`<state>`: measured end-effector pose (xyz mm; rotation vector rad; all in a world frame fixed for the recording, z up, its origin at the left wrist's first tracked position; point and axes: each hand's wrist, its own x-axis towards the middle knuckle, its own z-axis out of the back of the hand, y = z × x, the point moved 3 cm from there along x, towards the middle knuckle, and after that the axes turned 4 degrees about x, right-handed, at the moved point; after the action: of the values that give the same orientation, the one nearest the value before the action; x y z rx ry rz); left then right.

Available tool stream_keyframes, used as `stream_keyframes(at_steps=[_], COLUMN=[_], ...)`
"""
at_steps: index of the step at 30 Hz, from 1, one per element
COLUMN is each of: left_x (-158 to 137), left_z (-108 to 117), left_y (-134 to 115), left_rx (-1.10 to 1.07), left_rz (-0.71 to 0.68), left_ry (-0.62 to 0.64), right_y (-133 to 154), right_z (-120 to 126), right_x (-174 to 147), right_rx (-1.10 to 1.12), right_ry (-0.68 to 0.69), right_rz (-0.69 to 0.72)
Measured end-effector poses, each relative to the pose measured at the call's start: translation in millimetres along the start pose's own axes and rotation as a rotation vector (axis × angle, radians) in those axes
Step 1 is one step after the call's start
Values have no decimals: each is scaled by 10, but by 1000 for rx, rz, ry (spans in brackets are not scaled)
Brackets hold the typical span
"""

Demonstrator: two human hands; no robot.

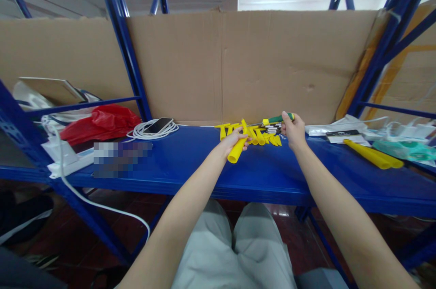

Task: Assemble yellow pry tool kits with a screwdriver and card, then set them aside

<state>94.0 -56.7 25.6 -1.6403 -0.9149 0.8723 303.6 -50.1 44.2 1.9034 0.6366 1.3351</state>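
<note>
A yellow tapered tube [237,151] is wrapped in the fingers of my left hand [233,140], its wide round end tilted down toward me. My right hand [294,131] grips a screwdriver [272,120] with a green and yellow handle. The shaft points left, toward the narrow top of the held tube; whether its tip touches the tube cannot be made out. Just behind and between my hands, several more yellow cones [260,137] lie in a row on the blue shelf [190,157]. Beside my right hand rests a small bunch of dark and white thin pieces [272,129], too small to name.
A cardboard panel [177,62] closes off the back between blue posts [119,30]. To the left are a phone [159,125] on a coiled white cable [136,132] and a red plastic bag [105,121]. At the right lie long yellow cones [369,155] and a teal plastic bag [402,148].
</note>
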Motion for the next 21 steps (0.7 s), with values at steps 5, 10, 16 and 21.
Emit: stream_keyframes(at_steps=[5, 10, 16, 21], left_x=[0, -13, -37, -1], left_z=[17, 16, 8, 38], left_y=[-6, -7, -23, -10], left_rx=[54, 72, 45, 18], left_rz=[-32, -27, -23, -34], left_ry=[-71, -103, -150, -157], right_y=[68, 65, 83, 85], right_z=[-40, -48, -85, -94], right_x=[-75, -61, -63, -80], right_rx=[-4, 71, 209, 168], right_ry=[-23, 2, 83, 72], right_rz=[-100, -186, -320, -273])
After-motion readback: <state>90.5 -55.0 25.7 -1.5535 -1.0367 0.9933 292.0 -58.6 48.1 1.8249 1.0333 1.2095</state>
